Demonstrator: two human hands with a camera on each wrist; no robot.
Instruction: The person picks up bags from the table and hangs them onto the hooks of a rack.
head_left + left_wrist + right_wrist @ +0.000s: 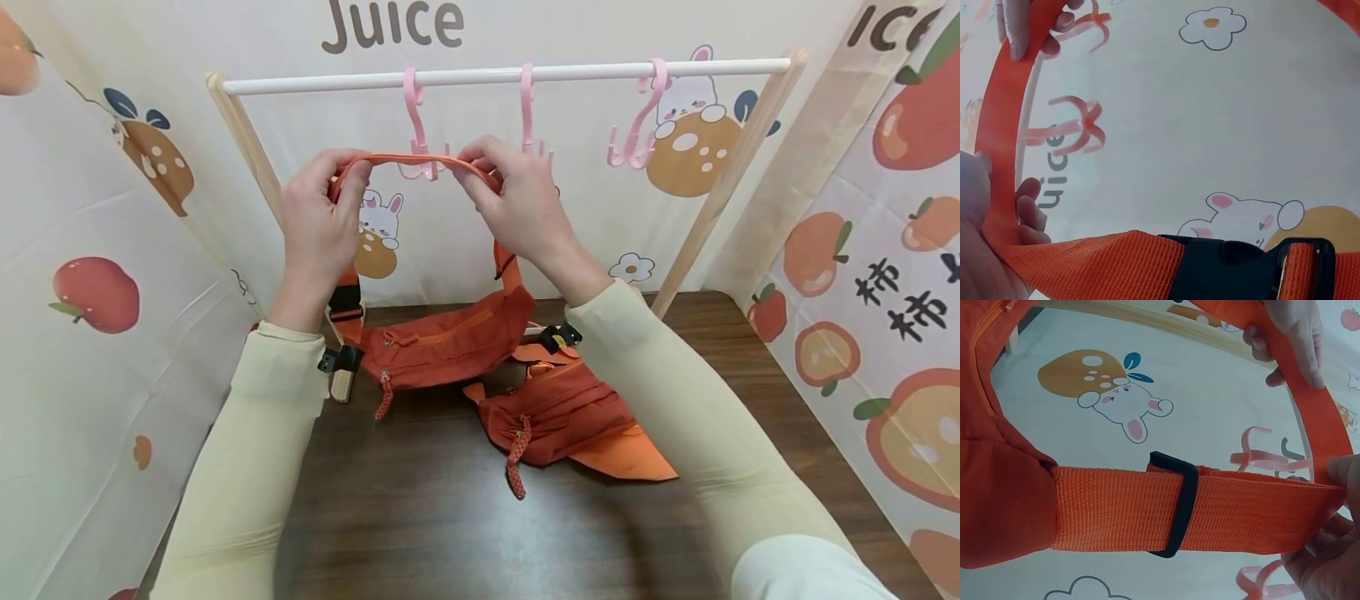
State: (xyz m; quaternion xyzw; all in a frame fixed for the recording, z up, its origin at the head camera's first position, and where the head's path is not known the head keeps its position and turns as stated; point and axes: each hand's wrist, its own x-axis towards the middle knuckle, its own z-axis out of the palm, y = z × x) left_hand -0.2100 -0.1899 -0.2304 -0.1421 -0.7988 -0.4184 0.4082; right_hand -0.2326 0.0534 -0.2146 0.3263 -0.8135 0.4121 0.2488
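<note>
An orange strap (408,158) is stretched between both hands, just in front of the left pink hook (416,108). My left hand (322,208) pinches one end of this stretch, thumb towards me. The other end is pinched by my right hand (521,200). From the strap hangs a rust-red waist pack (450,342) with zips and a braided pull, low over the table. Close by the left hand, a black buckle (1229,269) joins the webbing. A black slider (1182,506) sits on the webbing between the pack and the right hand.
A second rust-red waist pack (562,408) lies on the dark wooden table (390,517), partly behind the right forearm. Above, a white rod (480,77) on wooden legs carries more pink hooks, one in the middle (527,100) and one at the right (641,125). Printed cloth surrounds the table.
</note>
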